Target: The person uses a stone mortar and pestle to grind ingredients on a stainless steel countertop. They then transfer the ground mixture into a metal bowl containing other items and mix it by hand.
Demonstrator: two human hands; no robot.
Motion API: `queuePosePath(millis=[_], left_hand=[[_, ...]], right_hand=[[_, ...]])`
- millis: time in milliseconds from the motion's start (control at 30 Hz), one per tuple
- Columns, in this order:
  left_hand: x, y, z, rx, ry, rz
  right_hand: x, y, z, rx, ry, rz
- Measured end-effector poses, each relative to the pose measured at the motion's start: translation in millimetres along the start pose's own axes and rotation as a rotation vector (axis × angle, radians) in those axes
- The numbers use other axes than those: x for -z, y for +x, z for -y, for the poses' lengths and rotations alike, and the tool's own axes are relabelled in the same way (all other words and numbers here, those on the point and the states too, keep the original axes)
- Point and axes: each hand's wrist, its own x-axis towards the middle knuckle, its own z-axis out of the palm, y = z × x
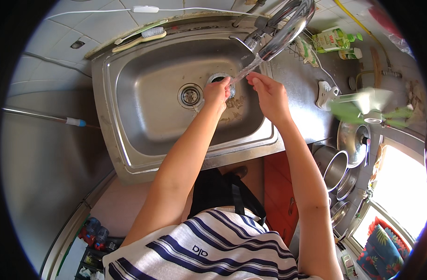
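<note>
Over the stainless steel sink (154,115), my left hand (215,94) grips a small round metal-rimmed piece (217,75) with a dark inside, perhaps a drain strainer. The hand covers much of it. Running water (246,70) falls from the chrome faucet (269,49) towards this hand. My right hand (273,98) is just right of the stream, its fingertips pinched together; nothing shows between them. Left of my left hand lies the sink drain (190,95). Brown bits (234,103) of debris lie on the sink bottom below the held piece.
Brushes (140,40) rest on the sink's back ledge. On the right counter stand a green pump bottle (332,40) and a white clip-like item (326,95). A small fan (371,108) with blurred blades is beyond it. Pots (334,168) and a lid (351,140) stand at right.
</note>
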Motion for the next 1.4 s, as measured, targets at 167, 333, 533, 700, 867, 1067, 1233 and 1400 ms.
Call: queuePosePath(millis=[167, 333, 533, 700, 867, 1067, 1233, 1400], left_hand=[[-8, 15, 10, -0.292, 0.288, -0.177], [-10, 5, -4, -0.202, 0.311, 0.021], [-9, -21, -18, 0.014, 0.086, 0.149], [8, -18, 0, -0.149, 0.227, 0.307], [6, -37, 2, -0.519, 0.878, 0.174], [27, -25, 22, -1.278, 1.178, 0.153], [33, -29, 31, -1.12, 1.511, 0.088], [31, 1, 29, -1.139, 1.437, 0.094]], right_hand=[[-11, 11, 21, -0.148, 0.363, 0.142], [-8, 10, 18, -0.135, 0.268, 0.165], [8, 15, 13, -0.095, 0.048, 0.083], [15, 35, 16, -0.047, -0.154, 0.064], [19, 69, -6, -0.04, -0.352, 0.155], [-1, 111, -23, 0.206, -0.148, 0.256], [-9, 133, -3, 0.106, -0.259, 0.27], [-18, 136, -16, 0.23, -0.024, 0.17]])
